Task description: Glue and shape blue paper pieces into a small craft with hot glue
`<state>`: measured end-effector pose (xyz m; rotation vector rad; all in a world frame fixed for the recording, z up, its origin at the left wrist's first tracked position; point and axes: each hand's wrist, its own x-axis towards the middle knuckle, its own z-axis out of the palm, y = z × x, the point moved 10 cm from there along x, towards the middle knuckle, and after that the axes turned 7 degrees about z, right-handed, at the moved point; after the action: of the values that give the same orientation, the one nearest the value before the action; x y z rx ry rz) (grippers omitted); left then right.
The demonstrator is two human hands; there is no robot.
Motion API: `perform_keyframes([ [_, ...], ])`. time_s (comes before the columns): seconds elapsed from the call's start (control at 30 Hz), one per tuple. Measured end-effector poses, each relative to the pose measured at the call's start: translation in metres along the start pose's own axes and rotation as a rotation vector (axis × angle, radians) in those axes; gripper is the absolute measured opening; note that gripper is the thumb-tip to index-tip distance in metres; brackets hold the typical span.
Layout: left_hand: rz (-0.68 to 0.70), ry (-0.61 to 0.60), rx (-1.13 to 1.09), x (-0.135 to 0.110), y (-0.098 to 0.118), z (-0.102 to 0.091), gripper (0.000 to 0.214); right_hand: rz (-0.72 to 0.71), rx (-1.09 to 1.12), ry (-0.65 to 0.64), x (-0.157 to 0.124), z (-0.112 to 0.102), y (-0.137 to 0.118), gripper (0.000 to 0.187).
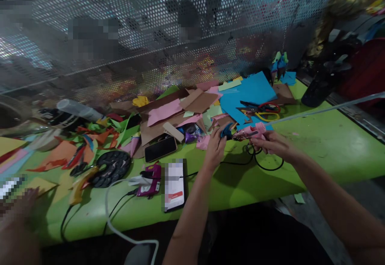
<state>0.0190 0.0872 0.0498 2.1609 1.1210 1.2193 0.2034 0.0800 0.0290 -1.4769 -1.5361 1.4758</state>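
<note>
Over the right half of the tabletop (325, 148), midway between its front and back edges, the right hand (275, 143) is gripping a glue gun (255, 130) (a pale stick (325, 109) is jutting from its rear). Apart from it, the left hand (215, 144) is pinching a blue piece (227, 131) near the nozzle. Scissors (258, 111) are lying toward the back edge.

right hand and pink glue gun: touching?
Touching. The head view shows the right hand gripping the pink glue gun, fingers directly against it.
</note>
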Motion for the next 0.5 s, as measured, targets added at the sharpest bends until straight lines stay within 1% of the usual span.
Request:
perform_keyframes([
  [0.17, -0.023, 0.004, -0.062, -0.002, -0.003, 0.001, 0.044, 0.023, -0.063, 0.033, 0.004, -0.003, 0.005, 0.043],
  [0.3, -0.026, 0.005, -0.077, -0.004, -0.004, 0.001, 0.044, 0.002, -0.048, 0.015, 0.002, 0.0, 0.0, 0.043],
  [0.4, -0.036, -0.002, -0.079, -0.005, -0.007, 0.003, 0.044, 0.032, -0.07, 0.046, 0.0, 0.0, -0.002, 0.043],
  [0.5, -0.027, 0.013, -0.13, -0.006, -0.008, 0.003, 0.044, 0.049, -0.083, 0.047, -0.002, 0.002, -0.005, 0.043],
])
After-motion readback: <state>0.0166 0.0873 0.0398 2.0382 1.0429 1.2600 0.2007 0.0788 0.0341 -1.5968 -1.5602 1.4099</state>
